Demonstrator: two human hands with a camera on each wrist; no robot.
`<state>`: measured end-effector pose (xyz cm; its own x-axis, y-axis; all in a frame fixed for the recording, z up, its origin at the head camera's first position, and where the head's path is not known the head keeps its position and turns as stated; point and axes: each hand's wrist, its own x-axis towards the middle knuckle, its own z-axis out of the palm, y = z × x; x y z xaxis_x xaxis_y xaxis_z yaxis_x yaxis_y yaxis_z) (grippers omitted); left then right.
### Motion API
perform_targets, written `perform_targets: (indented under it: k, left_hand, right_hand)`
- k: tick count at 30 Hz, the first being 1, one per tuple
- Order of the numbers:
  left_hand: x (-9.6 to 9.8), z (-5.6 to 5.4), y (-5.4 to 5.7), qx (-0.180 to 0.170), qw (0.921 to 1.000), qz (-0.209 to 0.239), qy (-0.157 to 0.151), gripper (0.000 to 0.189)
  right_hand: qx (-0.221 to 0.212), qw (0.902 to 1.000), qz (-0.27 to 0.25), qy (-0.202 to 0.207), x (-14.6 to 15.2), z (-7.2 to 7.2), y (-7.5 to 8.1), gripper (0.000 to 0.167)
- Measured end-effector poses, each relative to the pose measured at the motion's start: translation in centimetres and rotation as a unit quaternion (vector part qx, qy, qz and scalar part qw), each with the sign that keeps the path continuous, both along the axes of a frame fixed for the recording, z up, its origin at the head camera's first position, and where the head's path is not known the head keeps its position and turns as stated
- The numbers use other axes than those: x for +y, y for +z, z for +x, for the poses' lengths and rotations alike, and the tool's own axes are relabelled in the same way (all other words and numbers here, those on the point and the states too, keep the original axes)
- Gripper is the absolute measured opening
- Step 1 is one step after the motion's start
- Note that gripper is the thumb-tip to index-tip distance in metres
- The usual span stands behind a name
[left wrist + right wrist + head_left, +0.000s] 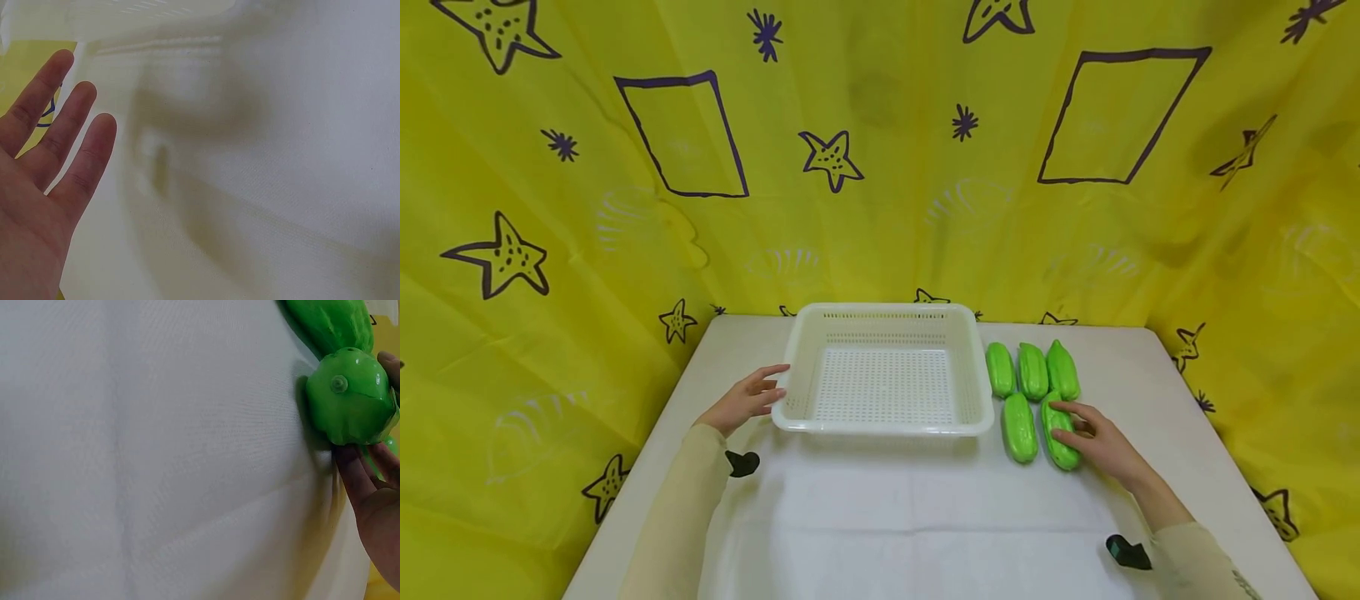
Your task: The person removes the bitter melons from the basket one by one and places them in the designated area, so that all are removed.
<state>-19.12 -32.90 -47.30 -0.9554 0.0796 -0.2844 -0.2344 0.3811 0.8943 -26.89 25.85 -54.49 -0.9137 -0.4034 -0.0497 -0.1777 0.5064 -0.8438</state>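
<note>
A white plastic basket [883,429] with a perforated bottom stands on the table. At its left rim is my left hand [747,402], fingers extended; in the left wrist view the left hand [47,162] shows spread fingers and an empty palm. To the right of the basket, my right hand [1097,442] grips a glossy green ribbed gourd [1060,437], the nearest right one of a group. The right wrist view shows the gripped gourd [347,394] end-on, with thumb and fingers of the right hand [381,512] on opposite sides.
Several more green gourds [1032,372] lie beside the basket, and one gourd [1019,427] lies just left of the gripped one. A white cloth covers the table [895,508]. Yellow curtains [880,233] with dark star drawings surround it.
</note>
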Motion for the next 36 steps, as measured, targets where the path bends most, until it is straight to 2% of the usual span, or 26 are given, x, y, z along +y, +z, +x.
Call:
perform_targets:
  k: [7,12,20,30,36]
  left_hand:
    - [0.0,0.0,-0.1,-0.003,1.0000,-0.003,0.005,0.062]
    - [0.0,-0.1,-0.2,0.002,1.0000,-0.009,0.002,0.062]
    - [0.0,0.0,-0.1,0.001,1.0000,-0.009,0.001,0.062]
    - [-1.2,-1.0,-2.1,-0.005,0.9999,-0.012,0.004,0.066]
    - [-1.6,-1.4,-2.5,-0.002,1.0000,-0.003,-0.003,0.067]
  right_hand:
    - [-0.007,0.9999,0.012,-0.001,0.1,-0.2,-0.2,0.058]
    - [-0.020,0.9998,0.002,-0.002,0.1,-0.2,-0.5,0.058]
    - [-0.005,0.9998,0.016,-0.006,-0.1,-0.1,-0.3,0.057]
    - [-0.014,0.9999,-0.007,-0.005,0.4,0.1,-0.2,0.057]
    - [-0.017,0.9997,-0.007,-0.017,0.9,0.3,-0.2,0.058]
